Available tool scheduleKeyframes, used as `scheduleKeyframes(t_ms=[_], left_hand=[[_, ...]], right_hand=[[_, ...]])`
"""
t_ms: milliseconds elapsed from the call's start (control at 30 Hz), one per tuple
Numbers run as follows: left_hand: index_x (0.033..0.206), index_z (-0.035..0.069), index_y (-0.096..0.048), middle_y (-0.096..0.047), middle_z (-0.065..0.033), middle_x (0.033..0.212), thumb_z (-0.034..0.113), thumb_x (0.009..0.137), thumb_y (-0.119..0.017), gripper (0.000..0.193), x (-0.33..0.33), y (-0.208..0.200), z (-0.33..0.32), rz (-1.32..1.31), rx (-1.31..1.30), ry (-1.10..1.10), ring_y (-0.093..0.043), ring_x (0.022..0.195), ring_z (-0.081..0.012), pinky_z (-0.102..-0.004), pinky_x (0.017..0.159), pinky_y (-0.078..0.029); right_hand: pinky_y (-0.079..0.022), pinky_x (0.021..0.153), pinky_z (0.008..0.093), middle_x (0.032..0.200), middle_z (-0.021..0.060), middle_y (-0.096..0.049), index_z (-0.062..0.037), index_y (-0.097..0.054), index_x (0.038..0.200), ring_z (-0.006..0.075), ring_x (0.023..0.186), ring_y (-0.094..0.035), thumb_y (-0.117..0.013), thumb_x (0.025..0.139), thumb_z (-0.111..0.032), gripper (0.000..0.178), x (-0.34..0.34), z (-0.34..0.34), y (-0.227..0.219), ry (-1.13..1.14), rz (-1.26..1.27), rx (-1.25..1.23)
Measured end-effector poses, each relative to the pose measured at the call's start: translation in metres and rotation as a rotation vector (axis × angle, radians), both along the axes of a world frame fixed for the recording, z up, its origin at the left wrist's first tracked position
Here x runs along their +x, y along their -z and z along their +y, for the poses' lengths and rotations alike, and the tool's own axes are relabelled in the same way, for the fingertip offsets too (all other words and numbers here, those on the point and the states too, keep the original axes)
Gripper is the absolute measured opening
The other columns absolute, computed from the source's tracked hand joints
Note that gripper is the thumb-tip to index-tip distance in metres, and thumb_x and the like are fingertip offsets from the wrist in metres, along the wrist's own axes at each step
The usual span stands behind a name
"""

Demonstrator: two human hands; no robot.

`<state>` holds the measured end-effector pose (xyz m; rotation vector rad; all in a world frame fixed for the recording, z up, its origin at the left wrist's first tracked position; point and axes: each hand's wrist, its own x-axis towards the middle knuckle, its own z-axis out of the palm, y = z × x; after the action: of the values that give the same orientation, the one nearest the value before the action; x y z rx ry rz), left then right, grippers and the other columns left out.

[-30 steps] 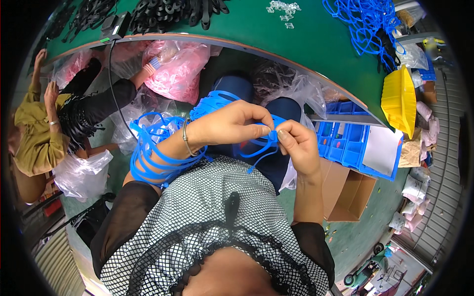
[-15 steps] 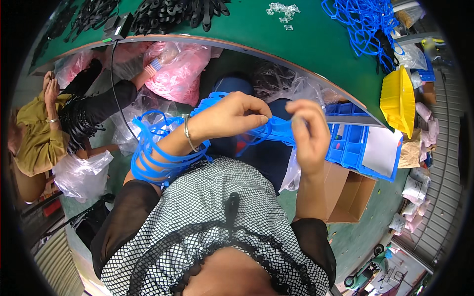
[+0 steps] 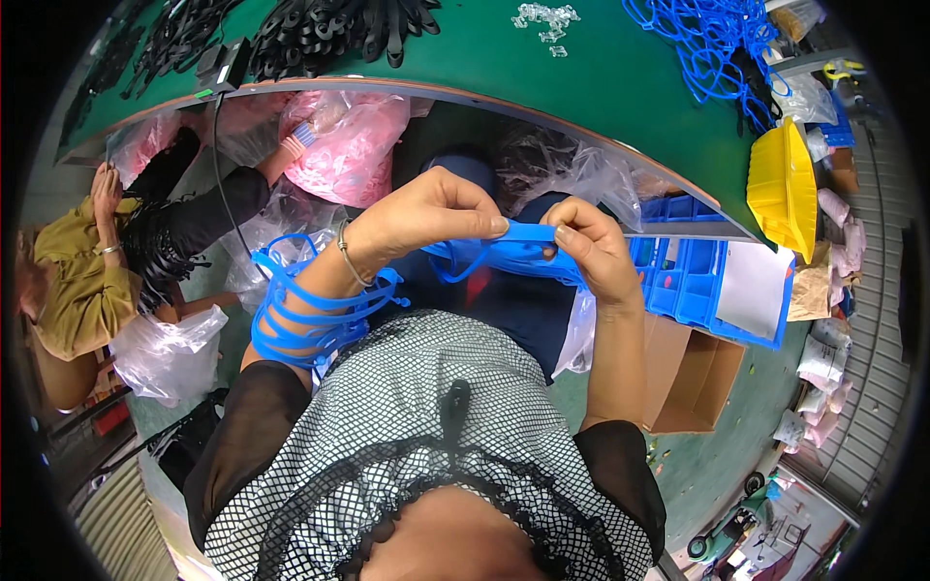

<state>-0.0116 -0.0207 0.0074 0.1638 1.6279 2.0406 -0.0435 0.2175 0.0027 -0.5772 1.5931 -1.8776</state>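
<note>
A blue rubbery strap is stretched flat between my two hands, above my lap. My left hand pinches one end between thumb and forefinger. The other end sits in the closed fingertips of my right hand. Several blue strap loops hang around my left forearm, behind a metal bangle. More blue straps lie across my thighs just beneath the hands, partly hidden by them.
The green table ahead bears black straps, clear plastic pieces and tangled blue straps. At right are a yellow bin, blue crate and cardboard box. A pink-filled bag and another person are at left.
My right hand has come down and leftward from its raised, blurred position and grips the strap. My left hand has shifted slightly left, and the strap now spans both hands.
</note>
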Motion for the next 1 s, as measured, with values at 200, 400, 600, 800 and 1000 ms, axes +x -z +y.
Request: scheduleKeyframes(t_ms=[200, 400, 600, 800, 1000], left_hand=[[0.078, -0.001, -0.069, -0.058, -0.0027, 0.073, 0.015, 0.077, -0.067, 0.016, -0.001, 0.002, -0.001, 0.202, -0.087, 0.047, -0.051, 0.067, -0.0079, -0.0222, 0.06, -0.039], [0.072, -0.002, -0.066, -0.055, -0.0036, 0.073, 0.012, 0.074, -0.064, 0.014, 0.001, 0.0, -0.006, 0.124, -0.082, 0.064, -0.05, 0.068, -0.0094, -0.0231, 0.061, -0.038], [0.071, -0.002, -0.064, -0.054, -0.0026, 0.074, 0.011, 0.074, -0.062, 0.014, -0.001, -0.001, -0.005, 0.11, -0.057, 0.09, -0.05, 0.069, -0.0092, -0.0231, 0.061, -0.038], [0.071, -0.001, -0.064, -0.053, -0.0024, 0.073, 0.01, 0.074, -0.061, 0.012, 0.002, 0.0, -0.002, 0.116, -0.055, 0.092, -0.05, 0.069, -0.0094, -0.0233, 0.062, -0.039], [0.068, -0.001, -0.063, -0.054, -0.0034, 0.071, 0.004, 0.07, -0.063, 0.005, 0.006, 0.004, 0.012, 0.262, -0.062, 0.098, -0.052, 0.07, -0.0107, -0.0244, 0.064, -0.042]], right_hand=[[-0.042, 0.068, 0.0231, 0.081, 0.0025, -0.054, -0.0011, -0.055, 0.09, 0.0085, 0.074, -0.05, -0.052, 0.09, -0.015, 0.015, 0.0, 0.003, -0.016, 0.034, 0.077, 0.059], [-0.04, 0.068, 0.0218, 0.084, 0.0022, -0.054, -0.0003, -0.054, 0.094, 0.0073, 0.075, -0.049, -0.048, 0.091, -0.013, 0.014, -0.004, 0.0, -0.022, 0.005, 0.155, 0.123], [-0.04, 0.067, 0.0212, 0.085, 0.0015, -0.054, -0.0004, -0.055, 0.096, 0.0063, 0.075, -0.048, -0.048, 0.09, -0.009, 0.012, -0.005, -0.001, -0.024, -0.002, 0.152, 0.138], [-0.041, 0.067, 0.021, 0.085, 0.0011, -0.055, -0.0005, -0.056, 0.097, 0.0061, 0.076, -0.049, -0.049, 0.089, -0.007, 0.012, -0.009, -0.002, -0.022, -0.04, 0.125, 0.162], [-0.045, 0.075, 0.0244, 0.087, 0.0034, -0.059, -0.0013, -0.057, 0.097, 0.0097, 0.083, -0.057, -0.053, 0.086, -0.005, 0.012, -0.026, -0.002, -0.001, -0.075, 0.231, 0.293]])
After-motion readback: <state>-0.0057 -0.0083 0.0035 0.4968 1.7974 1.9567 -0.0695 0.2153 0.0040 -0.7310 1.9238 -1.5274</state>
